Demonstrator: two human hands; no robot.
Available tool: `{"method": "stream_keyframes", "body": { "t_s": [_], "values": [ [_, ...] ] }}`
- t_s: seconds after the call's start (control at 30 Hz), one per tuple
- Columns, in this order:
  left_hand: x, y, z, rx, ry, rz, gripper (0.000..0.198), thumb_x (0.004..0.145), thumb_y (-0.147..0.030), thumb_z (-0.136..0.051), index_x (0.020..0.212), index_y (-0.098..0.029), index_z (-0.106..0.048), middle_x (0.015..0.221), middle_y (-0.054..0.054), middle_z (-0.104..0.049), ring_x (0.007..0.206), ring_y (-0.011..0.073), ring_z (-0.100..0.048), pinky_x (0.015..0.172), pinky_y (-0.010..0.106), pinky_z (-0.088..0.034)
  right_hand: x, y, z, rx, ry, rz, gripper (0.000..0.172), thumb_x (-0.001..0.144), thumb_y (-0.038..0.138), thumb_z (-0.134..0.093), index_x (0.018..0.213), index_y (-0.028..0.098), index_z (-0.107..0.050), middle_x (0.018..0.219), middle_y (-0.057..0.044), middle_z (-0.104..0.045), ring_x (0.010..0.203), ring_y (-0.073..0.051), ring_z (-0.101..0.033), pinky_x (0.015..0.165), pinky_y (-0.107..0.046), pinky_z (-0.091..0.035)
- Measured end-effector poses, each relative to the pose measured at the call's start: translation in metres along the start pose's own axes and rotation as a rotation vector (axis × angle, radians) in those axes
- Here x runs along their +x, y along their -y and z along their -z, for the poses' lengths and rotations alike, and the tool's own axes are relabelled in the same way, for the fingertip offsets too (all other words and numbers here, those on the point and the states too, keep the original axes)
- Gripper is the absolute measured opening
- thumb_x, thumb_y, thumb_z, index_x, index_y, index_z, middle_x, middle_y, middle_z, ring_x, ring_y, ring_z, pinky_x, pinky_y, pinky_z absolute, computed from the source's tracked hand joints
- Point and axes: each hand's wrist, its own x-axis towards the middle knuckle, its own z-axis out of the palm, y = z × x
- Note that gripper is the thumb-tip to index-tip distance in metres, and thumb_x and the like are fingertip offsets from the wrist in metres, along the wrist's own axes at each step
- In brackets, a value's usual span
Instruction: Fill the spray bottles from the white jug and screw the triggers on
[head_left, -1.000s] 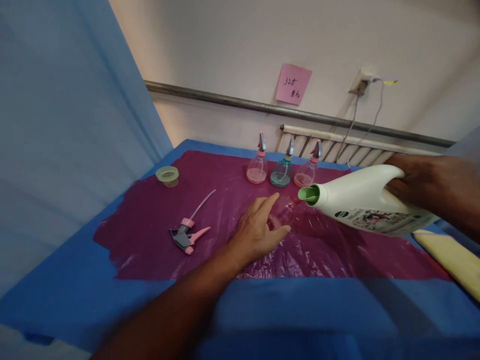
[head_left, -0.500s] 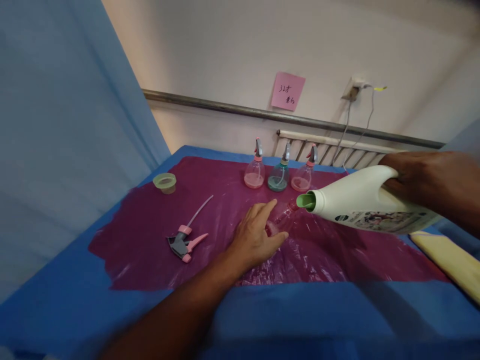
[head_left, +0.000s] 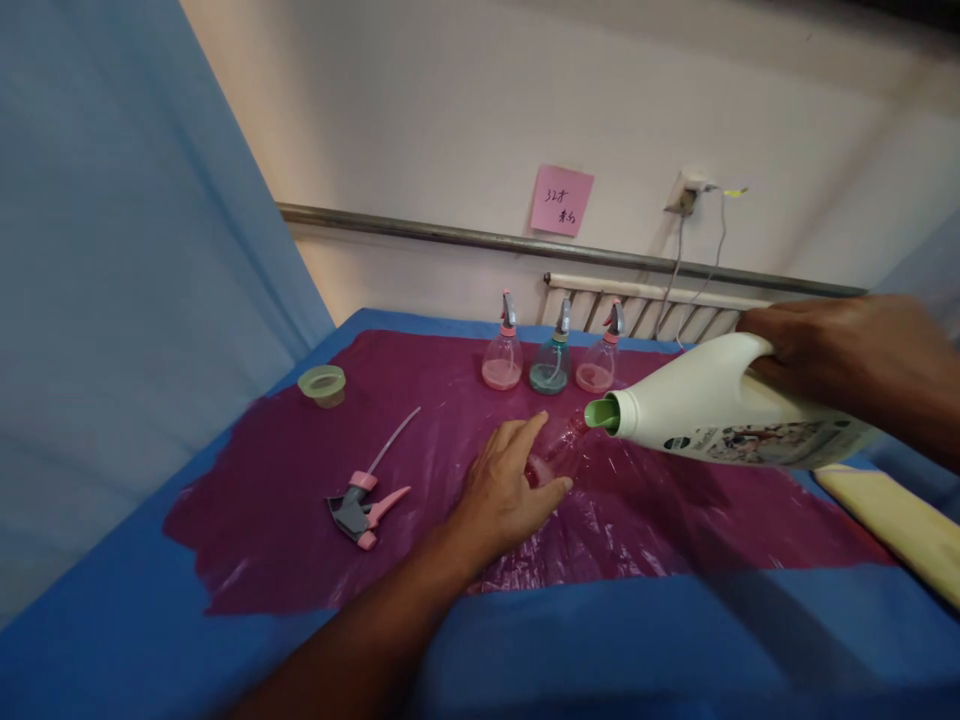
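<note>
My right hand (head_left: 817,345) grips the handle of a large cream detergent bottle (head_left: 697,400), tipped to the left. Its green spout (head_left: 602,414) is at the mouth of a clear pink-tinted spray bottle (head_left: 556,452), which leans toward it. My left hand (head_left: 506,485) is curled round the spray bottle's body, thumb and fingers on either side; the hand hides part of the bottle. A detached spray head (head_left: 356,508), grey and pink with a thin dip tube, lies to the left on the maroon plastic sheet (head_left: 262,500).
Behind stand two pink spray bottles (head_left: 502,362) (head_left: 598,365) and a green one (head_left: 550,366), each with some liquid. A pale green cup (head_left: 322,385) sits at the left. A folded yellow cloth (head_left: 892,520) lies right. A wall with a rail (head_left: 420,228) bounds the back.
The view has shifted slightly, so the scene sits lower and a little to the left. Both hands keep their holds, and the detergent bottle stays tipped at the spray bottle's mouth.
</note>
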Motion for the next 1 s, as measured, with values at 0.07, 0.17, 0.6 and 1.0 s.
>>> {"method": "stream_keyframes", "body": {
  "t_s": [0.07,0.17,0.6,1.0],
  "values": [
    [0.0,0.0,0.001,-0.003,0.002,-0.003,0.084,0.091,-0.034,-0.087,0.168,-0.028,-0.056,0.159,0.012,-0.065,0.149,0.0349,-0.063,0.13,0.058,-0.05,0.001,0.0,0.003,0.004,0.017,-0.002,0.027,0.09,0.046,-0.047,0.095,0.03,-0.068,0.094,-0.005,-0.083,0.074,-0.027,-0.073,0.053,-0.035,-0.028],
    [0.0,0.0,0.001,-0.005,0.004,0.004,0.084,0.091,-0.034,-0.087,0.168,-0.03,-0.056,0.16,0.012,-0.065,0.151,0.0358,-0.062,0.131,0.059,-0.049,0.003,0.001,0.01,0.03,0.059,-0.02,0.023,0.09,0.045,-0.051,0.095,0.03,-0.068,0.098,-0.004,-0.084,0.075,-0.027,-0.073,0.054,-0.035,-0.028],
    [0.001,0.002,0.0,0.003,0.012,0.008,0.083,0.091,-0.034,-0.087,0.168,-0.026,-0.056,0.163,0.012,-0.063,0.153,0.034,-0.06,0.133,0.056,-0.047,0.008,0.0,0.022,0.025,0.105,0.004,0.026,0.092,0.045,-0.048,0.098,0.031,-0.068,0.105,-0.001,-0.085,0.08,-0.027,-0.073,0.059,-0.034,-0.029],
    [0.0,0.0,0.001,-0.003,0.004,-0.012,0.082,0.092,-0.035,-0.087,0.168,-0.031,-0.057,0.163,0.011,-0.063,0.153,0.035,-0.06,0.132,0.057,-0.048,0.012,-0.003,0.024,0.029,0.074,0.029,0.022,0.089,0.047,-0.051,0.092,0.031,-0.065,0.098,-0.003,-0.083,0.075,-0.027,-0.068,0.057,-0.036,-0.028]
  ]
}}
